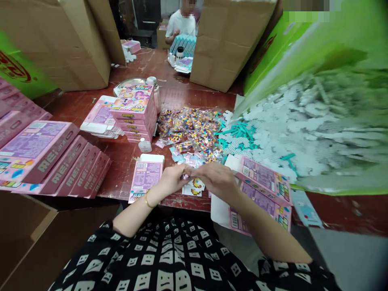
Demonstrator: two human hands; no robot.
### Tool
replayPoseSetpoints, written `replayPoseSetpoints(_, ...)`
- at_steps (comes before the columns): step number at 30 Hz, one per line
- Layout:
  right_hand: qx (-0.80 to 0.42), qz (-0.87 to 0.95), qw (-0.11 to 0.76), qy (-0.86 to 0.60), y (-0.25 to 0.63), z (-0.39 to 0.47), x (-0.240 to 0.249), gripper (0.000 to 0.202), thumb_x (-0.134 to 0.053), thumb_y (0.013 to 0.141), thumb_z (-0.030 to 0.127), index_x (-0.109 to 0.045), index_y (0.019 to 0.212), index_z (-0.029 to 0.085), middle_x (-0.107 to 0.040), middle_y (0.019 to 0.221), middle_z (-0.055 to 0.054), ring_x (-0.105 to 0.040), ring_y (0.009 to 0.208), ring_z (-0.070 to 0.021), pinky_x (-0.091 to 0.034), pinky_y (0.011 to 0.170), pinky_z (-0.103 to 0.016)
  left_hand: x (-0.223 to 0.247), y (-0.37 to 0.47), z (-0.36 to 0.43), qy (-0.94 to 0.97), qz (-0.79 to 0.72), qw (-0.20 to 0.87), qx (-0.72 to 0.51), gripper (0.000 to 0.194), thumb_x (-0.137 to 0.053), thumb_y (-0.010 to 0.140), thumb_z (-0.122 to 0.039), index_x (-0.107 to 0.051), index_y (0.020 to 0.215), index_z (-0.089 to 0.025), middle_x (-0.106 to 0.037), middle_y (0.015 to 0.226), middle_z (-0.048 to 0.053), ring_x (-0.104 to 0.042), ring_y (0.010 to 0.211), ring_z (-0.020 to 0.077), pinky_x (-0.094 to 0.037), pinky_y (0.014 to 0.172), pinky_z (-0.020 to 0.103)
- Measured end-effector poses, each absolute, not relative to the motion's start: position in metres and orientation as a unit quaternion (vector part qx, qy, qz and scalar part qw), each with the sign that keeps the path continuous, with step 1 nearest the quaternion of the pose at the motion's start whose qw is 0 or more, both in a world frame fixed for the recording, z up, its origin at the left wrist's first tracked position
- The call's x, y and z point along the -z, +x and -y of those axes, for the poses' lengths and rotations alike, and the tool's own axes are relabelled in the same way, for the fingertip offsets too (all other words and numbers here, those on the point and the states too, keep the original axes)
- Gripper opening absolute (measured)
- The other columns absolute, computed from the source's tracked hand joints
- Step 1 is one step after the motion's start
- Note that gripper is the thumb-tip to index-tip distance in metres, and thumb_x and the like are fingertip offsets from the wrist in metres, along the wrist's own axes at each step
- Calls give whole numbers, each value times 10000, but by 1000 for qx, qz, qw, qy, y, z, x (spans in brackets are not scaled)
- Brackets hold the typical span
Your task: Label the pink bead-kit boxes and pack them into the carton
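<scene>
My left hand (174, 178) and my right hand (220, 182) meet at the table's front edge, fingers closed. Between their fingertips is a small shiny plastic packet (186, 173), mostly covered by the fingers. Just below it lie white cards (194, 188) printed with yellow pixel figures. Beyond the hands are small pink and light-blue packets (188, 158) and a heap of clear bags of multicoloured beads (194, 125). A flattened-looking pink-purple carton (147, 176) lies left of my left hand. Under and beside my right forearm lie more such cartons (263, 202), one with its white flap out.
Stacked pink boxes (69, 157) fill the left side, with another stack (133, 109) further back. A green bag (333, 48) spills white pegboards (291, 125) and teal sticks (239, 133) at right. Large cardboard boxes (227, 44) stand behind; a person (182, 26) sits beyond.
</scene>
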State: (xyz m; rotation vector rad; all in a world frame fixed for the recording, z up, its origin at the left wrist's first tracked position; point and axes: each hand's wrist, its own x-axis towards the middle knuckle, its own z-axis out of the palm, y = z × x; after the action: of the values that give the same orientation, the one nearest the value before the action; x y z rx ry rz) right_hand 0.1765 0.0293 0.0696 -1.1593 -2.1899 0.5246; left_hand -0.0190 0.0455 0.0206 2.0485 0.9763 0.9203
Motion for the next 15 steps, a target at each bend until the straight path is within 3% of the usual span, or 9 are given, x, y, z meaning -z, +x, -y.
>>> replayPoseSetpoints(2,-322,749,330,-476,176,-30,-61,302,-571,905,505,-690,767,263,-711,645,-20,-656,580,-184,-518,593,-324,-20,-22,-41,722,-365,494,-317,325,-821,693,-388,-659,876,-174,-695,789,23,-650,707,191,-520,680,301)
replayPoseSetpoints(5,-487,627,283,-538,192,-62,-45,444,-605,826,637,-651,689,218,-618,476,-1,-563,400,-156,-481,458,-286,-12,-34,-36,578,-339,698,-254,522,-912,482,-484,-631,781,-161,-674,694,7,-618,609,165,-481,568,250)
replayPoseSetpoints(7,-464,556,272,-634,220,-97,-41,454,-634,799,641,-663,726,193,-671,569,-40,-636,508,-178,-532,542,-302,-4,-41,-32,494,-345,762,-239,552,-864,533,-576,-632,803,-155,-683,673,27,-625,568,160,-478,524,237)
replayPoseSetpoints(9,-371,495,302,-725,260,-134,-45,431,-648,806,599,-667,854,171,-732,814,-117,-703,770,-237,-560,699,-353,3,-47,-29,433,-390,769,-265,547,-793,638,-615,-640,907,-163,-719,757,56,-664,606,173,-504,517,236)
replayPoseSetpoints(11,-299,445,315,-783,301,-163,-48,477,-726,751,535,-639,1013,146,-701,1035,-195,-650,1040,-317,-534,828,-439,9,-50,-25,393,-436,751,-303,521,-779,693,-572,-630,1013,-188,-738,880,67,-696,690,189,-541,539,250)
replayPoseSetpoints(13,-253,398,314,-824,332,-181,-48,586,-835,633,443,-616,1068,117,-654,1116,-253,-565,1170,-389,-493,890,-519,14,-50,-22,377,-459,730,-338,496,-823,677,-492,-634,1021,-190,-739,918,59,-700,733,187,-565,588,262)
replayPoseSetpoints(15,-236,369,317,-841,350,-192,-46,613,-880,560,371,-619,1040,93,-652,1066,-267,-560,1151,-425,-486,879,-554,19,-48,-21,373,-472,705,-376,453,-856,653,-423,-656,968,-166,-739,881,47,-693,749,168,-567,662,255)
